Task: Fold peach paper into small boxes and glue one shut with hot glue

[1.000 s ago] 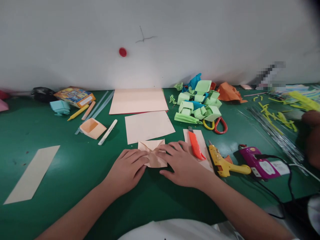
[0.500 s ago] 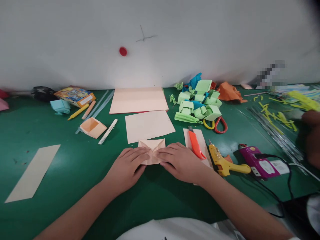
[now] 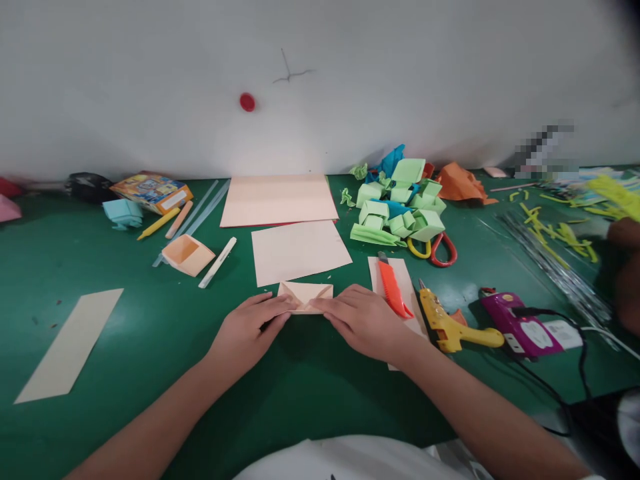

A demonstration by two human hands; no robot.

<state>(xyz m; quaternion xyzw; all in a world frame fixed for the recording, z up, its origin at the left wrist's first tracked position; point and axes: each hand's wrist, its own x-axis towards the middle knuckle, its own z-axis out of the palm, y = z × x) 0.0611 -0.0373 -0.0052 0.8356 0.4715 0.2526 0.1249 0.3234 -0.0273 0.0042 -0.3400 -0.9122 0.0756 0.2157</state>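
Green table (image 3: 125, 360), left to right: pale paper strip (image 3: 70, 345) lies well left. Left hand (image 3: 247, 330) palm-down, forearm angled in from lower left, fingertips pressing the left edge of the folded peach paper (image 3: 306, 297); fingers together, flat, not clamped. Paper sits mid-table, just below a loose peach sheet (image 3: 299, 251). Right hand (image 3: 365, 320) palm-down, fingers together pressing the right edge. Beyond it: orange cutter (image 3: 393, 287), yellow glue gun (image 3: 450, 323).
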